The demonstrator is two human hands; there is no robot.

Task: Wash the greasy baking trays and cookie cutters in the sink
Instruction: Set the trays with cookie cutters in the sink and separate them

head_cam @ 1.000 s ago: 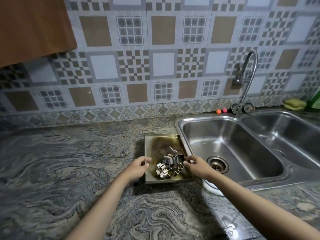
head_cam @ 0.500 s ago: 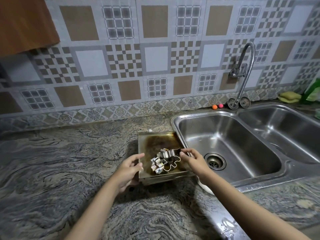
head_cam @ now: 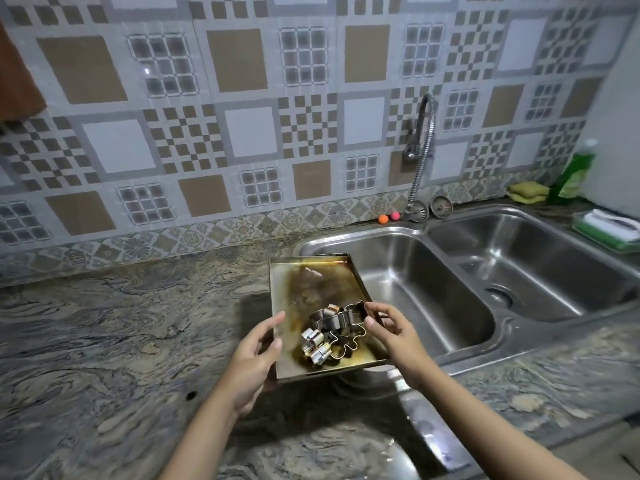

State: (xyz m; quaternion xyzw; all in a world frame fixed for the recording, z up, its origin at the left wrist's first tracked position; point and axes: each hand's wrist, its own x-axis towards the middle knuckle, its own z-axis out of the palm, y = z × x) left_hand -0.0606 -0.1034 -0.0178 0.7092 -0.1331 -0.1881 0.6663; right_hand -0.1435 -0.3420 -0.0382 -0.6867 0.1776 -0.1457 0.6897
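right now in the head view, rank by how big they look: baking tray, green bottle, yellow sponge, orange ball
Largest to smallest as they appear:
1. baking tray, though it is nearest the camera
2. green bottle
3. yellow sponge
4. orange ball

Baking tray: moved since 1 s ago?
Yes. The baking tray, gripped by the left hand and right hand, now overhangs the sink rim; earlier it lay on the counter beside it.

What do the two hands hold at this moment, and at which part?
Both hold the baking tray with the cookie cutters: left hand at its left edge, right hand at its right edge.
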